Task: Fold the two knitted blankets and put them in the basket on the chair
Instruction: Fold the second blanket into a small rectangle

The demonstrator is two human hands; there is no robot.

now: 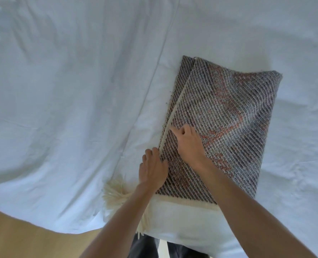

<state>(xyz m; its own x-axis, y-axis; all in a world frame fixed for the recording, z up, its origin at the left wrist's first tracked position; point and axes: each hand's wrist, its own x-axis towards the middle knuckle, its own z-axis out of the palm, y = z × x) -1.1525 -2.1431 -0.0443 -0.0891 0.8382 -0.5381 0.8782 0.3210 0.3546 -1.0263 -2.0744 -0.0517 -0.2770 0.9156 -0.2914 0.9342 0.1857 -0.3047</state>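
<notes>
One knitted blanket (228, 112) lies folded on a white bed sheet (61, 90), right of centre, long side running away from the person and tilted a bit to the right. Knit is grey/dark diagonal stripes w/ faded red patches toward the right side. The top layer is folded over; its cream edge (174, 108) runs as a thin diagonal line from the far left corner down toward the hands, w/ a narrow strip of the lower layer showing left of it.

Left hand (152, 170) is at the blanket's near left edge: fingers curled down over the edge, thumb on top of the knit, gripping the fabric. Right hand (188, 144) rests knuckles up on the top layer just beside it. One finger is stretched to the cream edge and the rest are curled under. Can't tell if it pinches the fabric or only presses.

A cream fringe (114, 194) spreads on the sheet by the left wrist, and a cream band (182, 201) crosses the blanket's near end. Wood floor (24, 235) shows bottom left, dark trousers (145, 246) btw the forearms.
</notes>
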